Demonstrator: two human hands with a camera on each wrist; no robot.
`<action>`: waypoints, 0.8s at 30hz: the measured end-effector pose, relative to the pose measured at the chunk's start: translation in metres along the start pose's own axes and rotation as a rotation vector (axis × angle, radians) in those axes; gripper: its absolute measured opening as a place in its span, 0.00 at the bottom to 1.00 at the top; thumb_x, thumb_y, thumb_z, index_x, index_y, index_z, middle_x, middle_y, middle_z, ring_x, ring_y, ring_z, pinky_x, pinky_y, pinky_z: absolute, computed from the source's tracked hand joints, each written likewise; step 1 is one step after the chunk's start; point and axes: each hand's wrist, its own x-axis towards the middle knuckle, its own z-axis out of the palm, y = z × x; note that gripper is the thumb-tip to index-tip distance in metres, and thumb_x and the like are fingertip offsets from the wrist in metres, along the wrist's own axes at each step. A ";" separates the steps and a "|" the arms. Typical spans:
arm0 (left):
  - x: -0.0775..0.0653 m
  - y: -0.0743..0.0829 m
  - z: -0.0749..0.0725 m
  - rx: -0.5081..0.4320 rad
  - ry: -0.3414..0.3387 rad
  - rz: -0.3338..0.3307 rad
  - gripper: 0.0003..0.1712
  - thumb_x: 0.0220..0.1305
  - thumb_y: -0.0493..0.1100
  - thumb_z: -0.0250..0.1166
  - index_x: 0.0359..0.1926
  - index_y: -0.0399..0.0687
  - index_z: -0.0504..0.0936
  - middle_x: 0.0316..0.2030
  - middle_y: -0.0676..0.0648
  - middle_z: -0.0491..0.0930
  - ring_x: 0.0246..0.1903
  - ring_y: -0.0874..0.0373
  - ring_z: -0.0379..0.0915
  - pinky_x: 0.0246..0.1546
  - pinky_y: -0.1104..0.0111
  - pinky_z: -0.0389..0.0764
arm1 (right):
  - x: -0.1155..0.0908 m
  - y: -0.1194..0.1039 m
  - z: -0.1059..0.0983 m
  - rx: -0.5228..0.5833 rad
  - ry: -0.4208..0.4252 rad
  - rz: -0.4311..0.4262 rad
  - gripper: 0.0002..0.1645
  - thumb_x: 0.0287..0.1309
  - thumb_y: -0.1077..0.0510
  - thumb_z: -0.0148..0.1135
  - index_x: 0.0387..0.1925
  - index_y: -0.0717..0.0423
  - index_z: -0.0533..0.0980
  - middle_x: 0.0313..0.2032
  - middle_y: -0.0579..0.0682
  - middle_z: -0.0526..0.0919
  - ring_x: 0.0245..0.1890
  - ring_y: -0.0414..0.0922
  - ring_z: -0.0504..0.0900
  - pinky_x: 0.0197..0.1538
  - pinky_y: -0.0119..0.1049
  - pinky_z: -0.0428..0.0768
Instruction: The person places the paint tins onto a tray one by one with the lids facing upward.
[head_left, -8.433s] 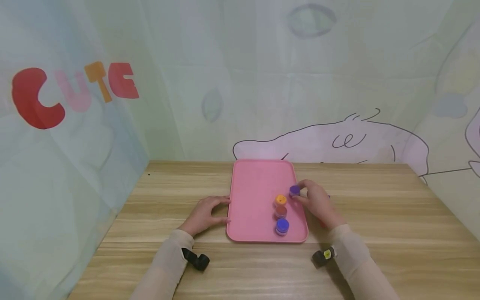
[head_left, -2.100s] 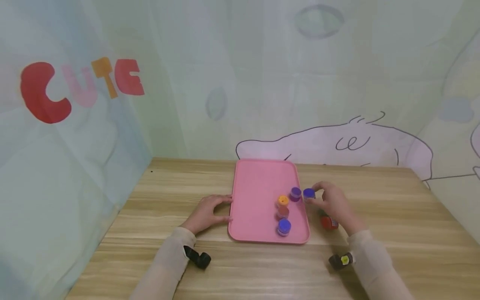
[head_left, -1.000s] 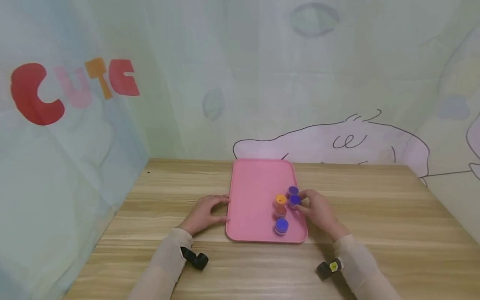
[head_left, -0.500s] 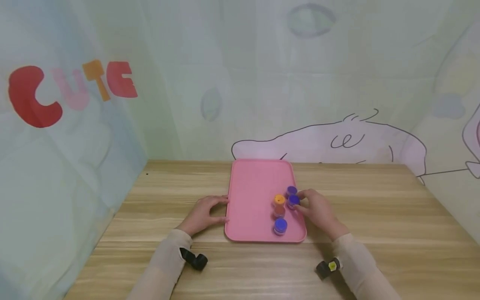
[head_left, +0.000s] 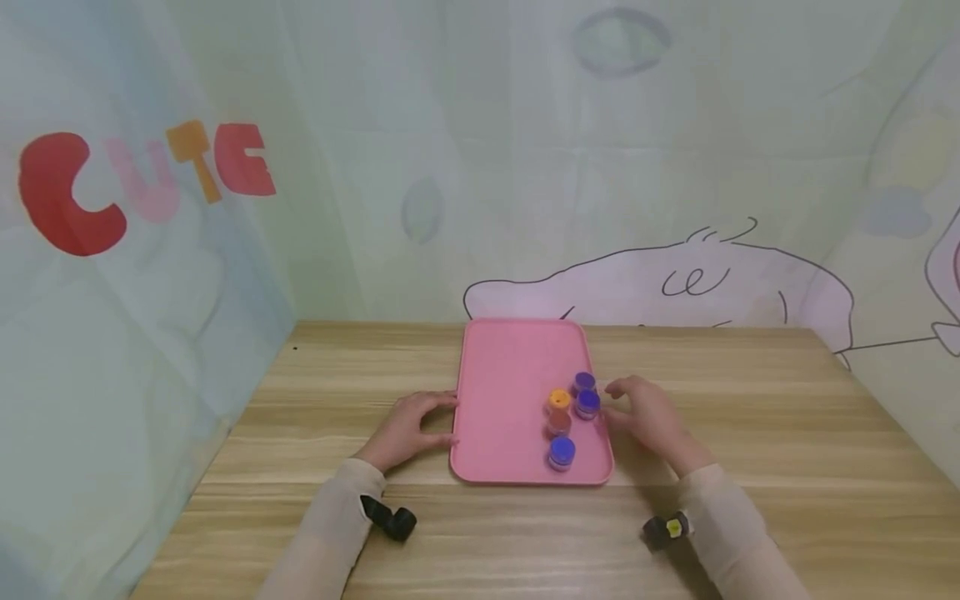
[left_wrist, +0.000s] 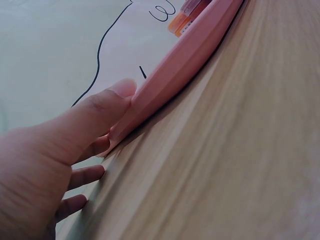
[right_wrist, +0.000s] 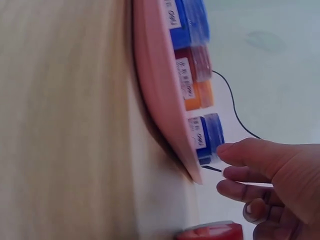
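Note:
On the pink tray (head_left: 502, 367) stand several small lidded paint jars: a purple jar (head_left: 584, 383), a dark blue jar (head_left: 588, 404), an orange jar (head_left: 558, 400), a brownish-red jar (head_left: 558, 423) and a lighter blue jar (head_left: 561, 454). My right hand (head_left: 651, 421) is just off the tray's right rim, thumb and fingers parted, holding nothing. In the right wrist view its thumb tip overlaps the lid of the labelled dark blue jar (right_wrist: 202, 132). My left hand (head_left: 405, 429) rests at the tray's left rim, thumb and fingertips touching its edge, fingers extended.
A red jar (right_wrist: 212, 232) stands on the table beside the tray in the right wrist view; the right hand hides it in the head view. The wooden table (head_left: 337, 375) meets a printed cloth backdrop (head_left: 360, 208) behind. Each sleeve carries a small black wrist camera (head_left: 390, 518).
My right hand carried the dark blue jar from the table onto the tray, below the purple jar. It has since let go and drawn back rightward. The left hand stays put.

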 end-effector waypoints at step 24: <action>0.000 0.000 -0.001 0.006 -0.008 -0.004 0.32 0.53 0.53 0.72 0.58 0.48 0.78 0.62 0.45 0.75 0.63 0.46 0.70 0.65 0.50 0.68 | -0.009 0.023 -0.035 -0.139 -0.107 -0.033 0.16 0.51 0.58 0.70 0.38 0.67 0.80 0.35 0.60 0.85 0.39 0.56 0.82 0.47 0.53 0.81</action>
